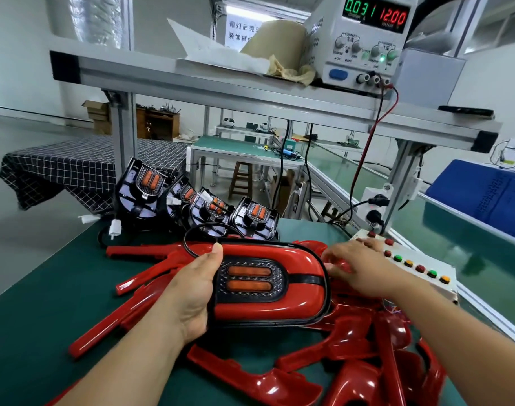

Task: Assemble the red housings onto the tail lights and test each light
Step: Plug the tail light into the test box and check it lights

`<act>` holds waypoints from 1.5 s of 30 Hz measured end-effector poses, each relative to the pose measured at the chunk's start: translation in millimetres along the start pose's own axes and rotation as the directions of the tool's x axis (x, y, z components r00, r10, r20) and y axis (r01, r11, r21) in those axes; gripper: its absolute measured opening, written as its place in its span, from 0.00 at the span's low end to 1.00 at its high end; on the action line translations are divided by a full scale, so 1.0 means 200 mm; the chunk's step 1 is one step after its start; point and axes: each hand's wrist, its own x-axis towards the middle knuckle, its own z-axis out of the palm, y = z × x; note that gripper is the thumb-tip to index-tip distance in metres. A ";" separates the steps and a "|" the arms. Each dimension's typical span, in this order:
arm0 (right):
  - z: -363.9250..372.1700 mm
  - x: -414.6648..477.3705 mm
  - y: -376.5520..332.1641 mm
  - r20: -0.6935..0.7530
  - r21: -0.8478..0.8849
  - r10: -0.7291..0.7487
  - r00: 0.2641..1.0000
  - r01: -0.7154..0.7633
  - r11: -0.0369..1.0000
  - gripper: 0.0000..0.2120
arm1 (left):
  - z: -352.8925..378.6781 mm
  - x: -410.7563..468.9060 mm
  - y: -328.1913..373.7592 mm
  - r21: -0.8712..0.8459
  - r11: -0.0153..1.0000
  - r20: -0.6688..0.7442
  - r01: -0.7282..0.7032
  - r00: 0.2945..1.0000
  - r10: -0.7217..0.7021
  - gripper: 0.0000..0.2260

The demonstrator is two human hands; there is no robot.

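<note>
Tail light [250, 279], already wearing its glossy red housing [303, 259], sits gripped in the left hand [191, 291]: thumb [216, 250] hooked over the top rim, other fingers hidden beneath. Two amber oval lenses lie in a black, honeycomb-textured insert just beyond the thumb tip. Right hand [358, 265] is flat and grasps nothing, fingers stretched onto a white button box [426, 276] with round red, green and yellow caps. Under both wrists sprawl loose red housings [352, 332], smooth moulded plastic, on a green mat [30, 332]; bare tail lights [197, 200] stand past the fingertips
</note>
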 end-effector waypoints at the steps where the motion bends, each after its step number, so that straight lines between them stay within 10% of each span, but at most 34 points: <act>1: 0.01 -0.01 -0.01 0.019 0.012 -0.027 0.999 0.027 1.000 0.12 | 0.00 0.00 0.00 0.000 1.000 -0.001 0.001 1.000 -0.001 0.23; 28: 0.02 -0.11 -0.13 -0.286 0.410 -0.058 0.956 0.177 0.895 0.09 | -0.02 0.01 0.00 -0.127 0.992 0.108 0.020 0.994 -0.006 0.26; 45: 0.01 -0.13 -0.09 -0.205 0.232 -0.056 0.977 0.104 0.967 0.26 | -0.03 -0.01 0.04 -0.051 0.996 0.108 -0.075 0.991 0.080 0.26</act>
